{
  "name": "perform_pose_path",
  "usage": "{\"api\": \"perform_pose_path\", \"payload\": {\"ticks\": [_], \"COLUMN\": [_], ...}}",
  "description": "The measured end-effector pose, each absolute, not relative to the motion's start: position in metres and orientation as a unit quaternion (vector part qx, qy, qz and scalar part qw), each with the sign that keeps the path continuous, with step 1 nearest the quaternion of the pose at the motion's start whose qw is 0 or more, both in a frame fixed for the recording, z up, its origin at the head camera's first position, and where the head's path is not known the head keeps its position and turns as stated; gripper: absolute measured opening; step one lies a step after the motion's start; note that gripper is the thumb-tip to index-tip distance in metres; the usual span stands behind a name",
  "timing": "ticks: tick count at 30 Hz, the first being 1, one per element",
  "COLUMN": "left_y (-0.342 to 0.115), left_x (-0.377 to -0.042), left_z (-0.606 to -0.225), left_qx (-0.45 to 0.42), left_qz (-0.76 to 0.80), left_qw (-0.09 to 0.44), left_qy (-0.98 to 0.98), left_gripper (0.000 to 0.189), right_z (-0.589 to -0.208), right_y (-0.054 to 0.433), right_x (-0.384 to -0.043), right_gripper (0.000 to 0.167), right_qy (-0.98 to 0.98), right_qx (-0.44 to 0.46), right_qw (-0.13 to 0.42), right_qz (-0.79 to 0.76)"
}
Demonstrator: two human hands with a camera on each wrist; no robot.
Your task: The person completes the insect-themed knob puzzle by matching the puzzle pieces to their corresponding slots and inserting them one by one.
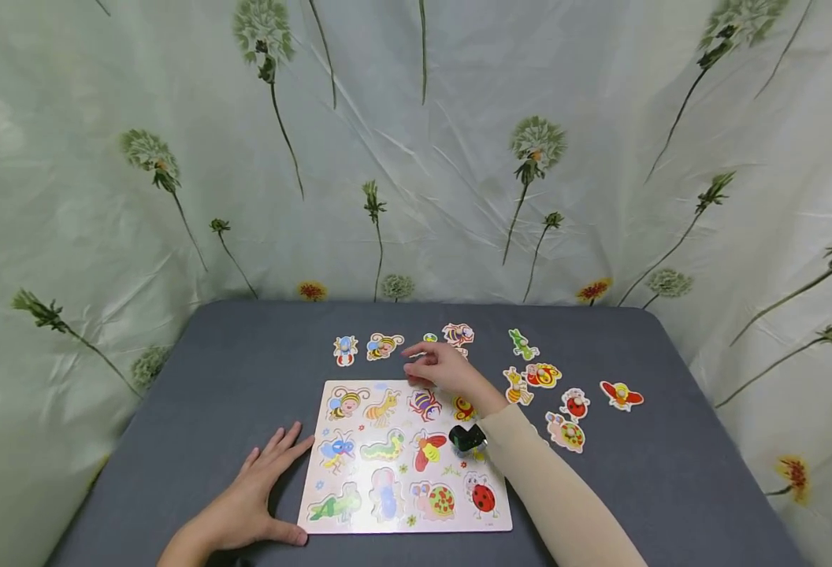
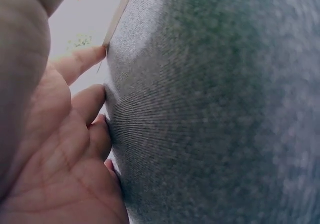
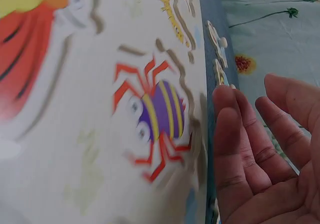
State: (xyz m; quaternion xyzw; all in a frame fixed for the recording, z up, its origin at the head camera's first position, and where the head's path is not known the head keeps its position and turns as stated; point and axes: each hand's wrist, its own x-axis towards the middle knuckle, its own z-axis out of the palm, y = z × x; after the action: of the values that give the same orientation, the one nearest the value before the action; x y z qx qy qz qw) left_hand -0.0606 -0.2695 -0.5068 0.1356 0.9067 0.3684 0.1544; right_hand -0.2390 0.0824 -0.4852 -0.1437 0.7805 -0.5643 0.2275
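Board [image 1: 409, 472] lies on desk [image 1: 246, 370], right part hidden by sleeve [image 1: 551, 480]. Left hand [image 1: 254, 496] spread wide, touching board's edge. Right hand [image 1: 455, 375] near far edge, empty, fingers loosely bent, partly covering piece [image 1: 430, 338].

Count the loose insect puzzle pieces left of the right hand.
2: the blue bug piece, farthest left, and the bee piece between it and the right hand. That hand may hide others.
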Motion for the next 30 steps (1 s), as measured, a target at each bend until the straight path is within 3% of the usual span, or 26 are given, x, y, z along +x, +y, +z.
{"api": "perform_pose_path", "payload": {"ticks": [13, 22, 30], "left_y": [-0.274, -0.272, -0.27], "left_x": [-0.056, -0.059, -0.06], "left_z": [-0.518, -0.518, -0.515], "left_qx": [0.127, 0.127, 0.116], "left_qz": [0.389, 0.395, 0.383], "left_qw": [0.148, 0.141, 0.148], "left_qy": [0.9, 0.899, 0.905], "left_gripper": [0.127, 0.126, 0.127], "right_z": [-0.495, -0.498, -0.501], "right_y": [0.038, 0.018, 0.008], "right_x": [-0.248, -0.262, -0.267], "right_gripper": [0.033, 0.027, 0.02], "right_qy": [0.741, 0.753, 0.762], "right_qx": [-0.067, -0.034, 0.006], "right_qw": [0.228, 0.168, 0.158], "right_qz": [-0.628, -0.635, -0.628]}}
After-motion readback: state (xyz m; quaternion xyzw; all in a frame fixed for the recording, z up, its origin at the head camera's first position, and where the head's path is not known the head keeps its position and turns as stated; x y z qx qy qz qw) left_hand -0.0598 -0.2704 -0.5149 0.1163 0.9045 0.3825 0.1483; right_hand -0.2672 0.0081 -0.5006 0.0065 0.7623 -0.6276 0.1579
